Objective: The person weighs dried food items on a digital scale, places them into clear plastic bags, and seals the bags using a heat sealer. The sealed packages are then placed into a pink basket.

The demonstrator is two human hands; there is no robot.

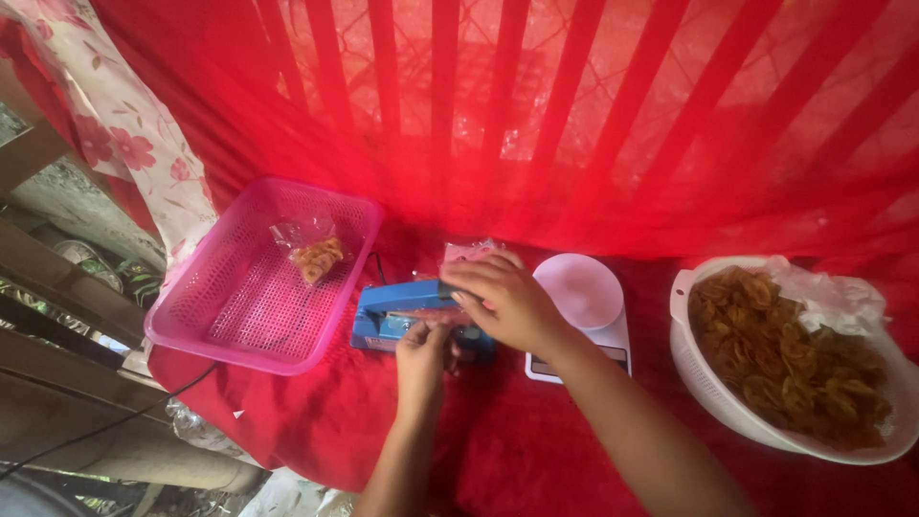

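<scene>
A blue heat sealer (388,311) sits on the red cloth in the middle. My right hand (507,302) presses down on its arm near the right end. My left hand (421,356) is just in front of it, fingers pinching a clear plastic bag (469,252) that lies across the sealing bar; the bag's far end shows behind the sealer. A pink perforated basket (225,330) stands to the left, holding one sealed bag of brown chips (316,254).
A white kitchen scale (584,292) stands right of the sealer. At the far right a white colander (713,393) is heaped with brown chips beside crumpled clear plastic (828,292). A black cord (115,421) drops off the table's left edge. Red curtain hangs behind.
</scene>
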